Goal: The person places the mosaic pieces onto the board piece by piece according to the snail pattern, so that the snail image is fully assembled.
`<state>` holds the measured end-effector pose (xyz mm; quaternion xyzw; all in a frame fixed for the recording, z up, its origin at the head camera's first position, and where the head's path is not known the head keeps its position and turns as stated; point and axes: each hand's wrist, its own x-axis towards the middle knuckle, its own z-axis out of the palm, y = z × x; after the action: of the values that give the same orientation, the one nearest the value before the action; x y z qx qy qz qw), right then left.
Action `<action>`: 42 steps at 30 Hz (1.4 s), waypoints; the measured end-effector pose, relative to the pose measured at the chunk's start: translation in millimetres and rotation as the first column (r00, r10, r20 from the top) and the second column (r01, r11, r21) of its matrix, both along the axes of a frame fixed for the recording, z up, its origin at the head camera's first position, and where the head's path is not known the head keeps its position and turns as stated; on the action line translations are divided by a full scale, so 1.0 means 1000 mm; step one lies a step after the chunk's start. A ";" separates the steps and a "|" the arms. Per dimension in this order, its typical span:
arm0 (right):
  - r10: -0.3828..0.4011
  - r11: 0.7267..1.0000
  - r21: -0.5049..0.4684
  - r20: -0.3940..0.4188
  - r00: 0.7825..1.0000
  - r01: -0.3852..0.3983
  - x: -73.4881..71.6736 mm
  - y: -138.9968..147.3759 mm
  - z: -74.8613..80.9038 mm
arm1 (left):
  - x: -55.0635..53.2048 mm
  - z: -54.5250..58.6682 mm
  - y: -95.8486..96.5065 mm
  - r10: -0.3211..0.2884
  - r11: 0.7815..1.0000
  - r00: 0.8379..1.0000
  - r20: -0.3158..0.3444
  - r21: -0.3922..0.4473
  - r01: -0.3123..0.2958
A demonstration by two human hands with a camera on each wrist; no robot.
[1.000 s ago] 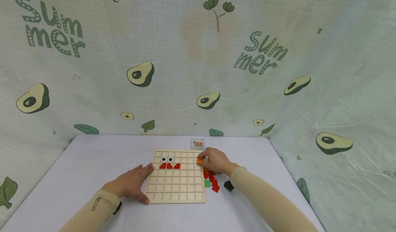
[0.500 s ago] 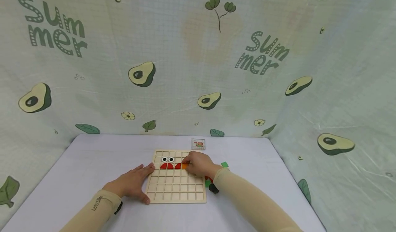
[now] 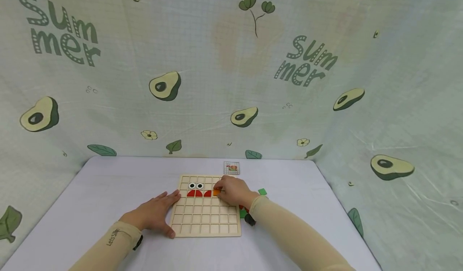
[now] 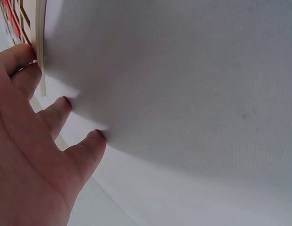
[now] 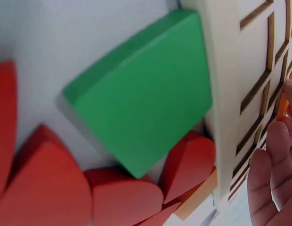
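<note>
My right hand (image 3: 234,190) pinches an orange square tile (image 3: 216,192) at the wooden grid board (image 3: 202,219), in the second row, directly right of a red quarter-round tile (image 3: 207,194). In the right wrist view its fingers (image 5: 278,146) reach over the grid beside the tile's orange edge (image 5: 282,106). Further left in that row lie two more red quarter-round tiles (image 3: 194,193), with a pair of round eye tiles (image 3: 195,186) above them. My left hand (image 3: 153,212) rests at the board's left edge with fingers spread; in the left wrist view, fingertips touch the board's side (image 4: 40,42) and the cloth.
A small printed picture card (image 3: 231,168) lies behind the board. Right of the board, partly under my right forearm, are a green tile (image 5: 146,94), several red curved tiles (image 5: 122,197) and an orange piece (image 5: 198,195). Another green tile (image 3: 262,191) lies further right.
My right hand has carried the orange tile left from the board's upper right edge to beside the third red tile. Over the last half second it barely moved. The left hand has stayed put.
</note>
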<state>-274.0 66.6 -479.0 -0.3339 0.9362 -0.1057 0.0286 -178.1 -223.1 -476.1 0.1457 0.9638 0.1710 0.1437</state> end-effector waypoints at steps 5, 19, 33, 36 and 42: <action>0.010 1.000 -0.006 0.009 1.000 -0.010 0.000 -0.001 0.001 | 0.000 0.000 0.000 0.001 1.000 1.000 -0.002 0.001 -0.001; -0.016 0.999 -0.027 0.055 0.998 0.017 0.001 0.020 0.012 | 0.000 0.000 0.000 0.008 1.000 1.000 0.008 -0.006 -0.008; -0.116 0.987 -0.097 0.128 0.985 0.128 0.016 0.116 0.024 | -0.001 -0.002 -0.002 -0.001 1.000 1.000 0.004 0.008 0.001; -0.110 0.989 -0.090 0.119 0.987 0.121 0.022 0.130 0.020 | -0.002 -0.003 -0.002 -0.006 1.000 1.000 0.005 0.009 0.005; -0.136 0.988 -0.060 0.109 0.985 0.143 0.031 0.146 0.016 | -0.002 -0.004 -0.003 -0.007 1.000 1.000 0.012 0.010 0.007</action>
<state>-243.1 212.5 -462.8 -0.2622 0.9504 -0.1565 0.0587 -179.8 -226.1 -480.2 0.1490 0.9615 0.1763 0.1493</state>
